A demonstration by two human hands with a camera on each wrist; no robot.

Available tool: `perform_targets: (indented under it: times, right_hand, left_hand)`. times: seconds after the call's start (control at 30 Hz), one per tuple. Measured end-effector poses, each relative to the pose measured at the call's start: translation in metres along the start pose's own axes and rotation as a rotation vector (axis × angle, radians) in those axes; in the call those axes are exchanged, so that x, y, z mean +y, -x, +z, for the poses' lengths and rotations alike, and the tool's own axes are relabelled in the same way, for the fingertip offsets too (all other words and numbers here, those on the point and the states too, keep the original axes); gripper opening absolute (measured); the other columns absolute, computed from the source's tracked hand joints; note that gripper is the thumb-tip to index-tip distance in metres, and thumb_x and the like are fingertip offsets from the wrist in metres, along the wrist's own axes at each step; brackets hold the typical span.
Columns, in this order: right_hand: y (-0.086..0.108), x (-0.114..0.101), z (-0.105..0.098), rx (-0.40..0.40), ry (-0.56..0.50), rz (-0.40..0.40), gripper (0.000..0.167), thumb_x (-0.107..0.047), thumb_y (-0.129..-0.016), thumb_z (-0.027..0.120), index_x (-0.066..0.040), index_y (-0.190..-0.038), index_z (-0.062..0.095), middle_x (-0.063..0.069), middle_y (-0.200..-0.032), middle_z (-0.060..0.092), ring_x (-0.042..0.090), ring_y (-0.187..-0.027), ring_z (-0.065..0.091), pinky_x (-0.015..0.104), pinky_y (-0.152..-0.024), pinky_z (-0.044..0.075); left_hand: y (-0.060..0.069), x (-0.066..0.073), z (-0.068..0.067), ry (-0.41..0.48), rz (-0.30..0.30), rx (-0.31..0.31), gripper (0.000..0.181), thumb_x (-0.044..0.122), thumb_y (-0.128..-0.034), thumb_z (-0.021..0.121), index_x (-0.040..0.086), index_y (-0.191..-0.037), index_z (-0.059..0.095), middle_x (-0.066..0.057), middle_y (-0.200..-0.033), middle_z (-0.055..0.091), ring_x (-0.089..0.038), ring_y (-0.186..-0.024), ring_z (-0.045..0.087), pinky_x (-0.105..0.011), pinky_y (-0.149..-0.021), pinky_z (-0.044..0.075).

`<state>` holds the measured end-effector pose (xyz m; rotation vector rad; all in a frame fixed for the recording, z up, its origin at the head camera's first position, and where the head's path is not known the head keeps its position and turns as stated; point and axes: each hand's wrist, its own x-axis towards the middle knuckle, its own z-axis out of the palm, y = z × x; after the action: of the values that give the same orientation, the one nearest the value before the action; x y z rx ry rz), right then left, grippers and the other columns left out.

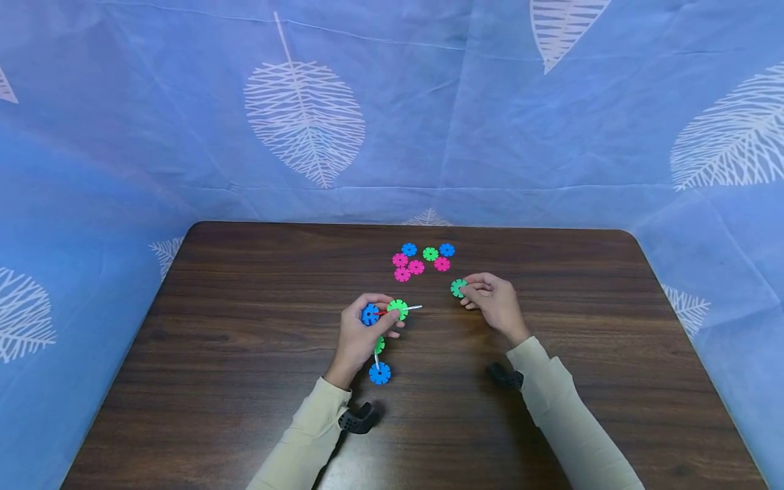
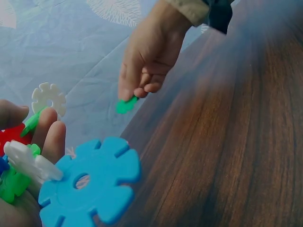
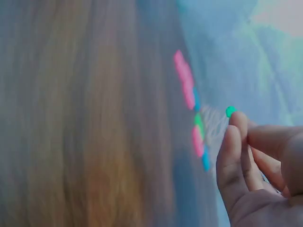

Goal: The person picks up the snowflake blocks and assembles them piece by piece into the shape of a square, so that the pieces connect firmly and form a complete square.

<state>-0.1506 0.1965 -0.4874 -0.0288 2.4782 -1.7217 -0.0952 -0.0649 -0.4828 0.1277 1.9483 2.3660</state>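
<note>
My left hand (image 1: 357, 340) holds a joined chain of notched plastic discs. In it a green disc (image 1: 398, 309) sits under the thumb, beside a blue disc (image 1: 370, 314), a bit of red and a white disc seen edge-on (image 1: 415, 307). Another blue disc (image 1: 380, 373) hangs at the lower end and looms large in the left wrist view (image 2: 111, 165). Fingers hide part of the chain. To the right, my right hand (image 1: 499, 306) pinches a single green disc (image 1: 458, 288) between thumb and fingers, apart from the chain; its tip also shows in the right wrist view (image 3: 230, 111).
Several loose discs lie toward the back of the dark wooden table (image 1: 257, 381): pink ones (image 1: 416, 267), a green one (image 1: 431, 254) and two blue ones (image 1: 409, 250). A blue cloth (image 1: 416, 122) with white leaf prints hangs behind the table's far edge.
</note>
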Motion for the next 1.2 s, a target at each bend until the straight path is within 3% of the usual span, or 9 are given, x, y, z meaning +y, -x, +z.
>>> perform_targets:
  times: [0.13, 0.33, 0.53, 0.8, 1.1, 1.2]
  right_hand:
    - [0.014, -0.013, 0.005, -0.058, -0.045, 0.003, 0.031, -0.015, -0.092, 0.062, 0.007, -0.114, 0.058, 0.025, -0.099, 0.064, 0.016, -0.075, 0.068, 0.035, -0.072, 0.058]
    - [0.030, -0.030, 0.015, -0.092, -0.077, -0.055, 0.028, -0.017, -0.094, 0.060, 0.007, -0.109, 0.061, 0.020, -0.087, 0.064, 0.011, -0.066, 0.061, 0.029, -0.061, 0.055]
    - [0.041, -0.042, 0.024, -0.124, -0.113, -0.119, 0.026, -0.013, -0.095, 0.058, 0.008, -0.109, 0.060, 0.020, -0.088, 0.063, 0.011, -0.065, 0.057, 0.024, -0.060, 0.053]
    - [0.046, -0.049, 0.032, -0.129, -0.135, -0.164, 0.024, -0.012, -0.093, 0.059, 0.007, -0.107, 0.062, 0.010, -0.082, 0.062, 0.010, -0.060, 0.057, 0.024, -0.057, 0.053]
    - [0.048, -0.050, 0.037, -0.151, -0.168, -0.183, 0.022, -0.011, -0.093, 0.060, 0.007, -0.106, 0.062, 0.017, -0.084, 0.062, 0.009, -0.060, 0.058, 0.024, -0.058, 0.053]
    - [0.048, -0.051, 0.038, -0.145, -0.149, -0.172, 0.023, -0.013, -0.093, 0.060, 0.005, -0.106, 0.063, 0.014, -0.082, 0.063, 0.009, -0.061, 0.059, 0.024, -0.059, 0.054]
  left_hand:
    - [0.001, 0.002, 0.000, 0.001, -0.002, -0.002, 0.033, 0.010, -0.0856, 0.070, -0.004, -0.112, 0.057, -0.012, -0.095, 0.060, -0.016, -0.074, 0.071, -0.036, -0.064, 0.060]
    - [0.002, 0.002, -0.001, -0.005, 0.001, -0.014, 0.032, 0.007, -0.0864, 0.068, -0.005, -0.113, 0.056, -0.023, -0.099, 0.059, -0.015, -0.074, 0.071, -0.035, -0.065, 0.060]
    - [0.003, 0.002, -0.001, -0.001, 0.031, -0.027, 0.030, 0.006, -0.0861, 0.068, -0.004, -0.112, 0.056, -0.017, -0.096, 0.061, -0.015, -0.074, 0.071, -0.035, -0.065, 0.060]
    - [0.004, 0.001, -0.002, 0.034, 0.054, -0.060, 0.031, 0.003, -0.0855, 0.068, -0.007, -0.111, 0.055, -0.015, -0.100, 0.060, -0.014, -0.075, 0.071, -0.034, -0.065, 0.060]
    - [0.004, 0.003, -0.001, 0.020, 0.064, -0.061, 0.031, 0.006, -0.0861, 0.068, -0.007, -0.111, 0.055, -0.016, -0.100, 0.061, -0.013, -0.075, 0.070, -0.035, -0.064, 0.060]
    - [0.005, 0.003, -0.001, 0.015, 0.058, -0.058, 0.030, 0.006, -0.0865, 0.067, -0.006, -0.111, 0.055, -0.017, -0.100, 0.060, -0.013, -0.075, 0.070, -0.034, -0.064, 0.060]
